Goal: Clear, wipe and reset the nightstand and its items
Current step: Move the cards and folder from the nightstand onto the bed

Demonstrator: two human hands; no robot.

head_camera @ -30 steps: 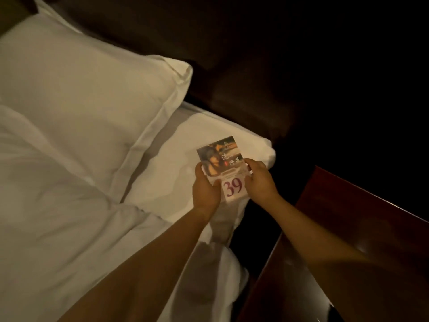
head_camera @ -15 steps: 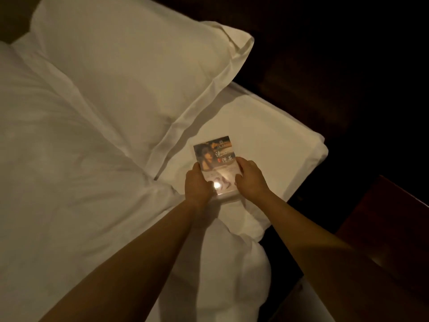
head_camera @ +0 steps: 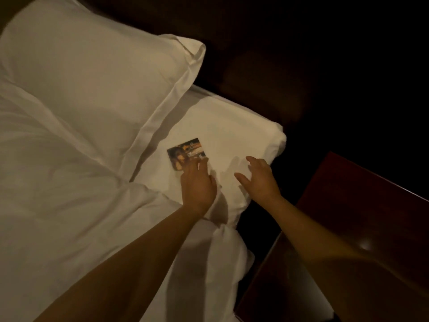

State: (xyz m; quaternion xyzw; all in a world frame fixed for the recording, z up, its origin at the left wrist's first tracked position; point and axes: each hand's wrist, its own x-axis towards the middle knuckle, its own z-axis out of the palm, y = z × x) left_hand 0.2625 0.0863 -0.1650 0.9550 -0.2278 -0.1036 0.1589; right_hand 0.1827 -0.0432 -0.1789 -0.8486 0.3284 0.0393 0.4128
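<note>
Her left hand (head_camera: pixel 197 184) lies flat, fingers spread, fingertips seemingly touching the small printed picture card (head_camera: pixel 185 153) on the white bedsheet (head_camera: pixel 232 126); the right hand (head_camera: pixel 260 180) hovers open, empty, near the dark glossy wooden nightstand (head_camera: pixel 362 219)

We record a bed with white sheets (head_camera: pixel 232 126); on it lie a large white pillow (head_camera: pixel 92 73), a rumpled white duvet (head_camera: pixel 58 194) and a small printed picture card (head_camera: pixel 185 152). Beside it, a dark reddish wooden nightstand (head_camera: pixel 362 217).
</note>
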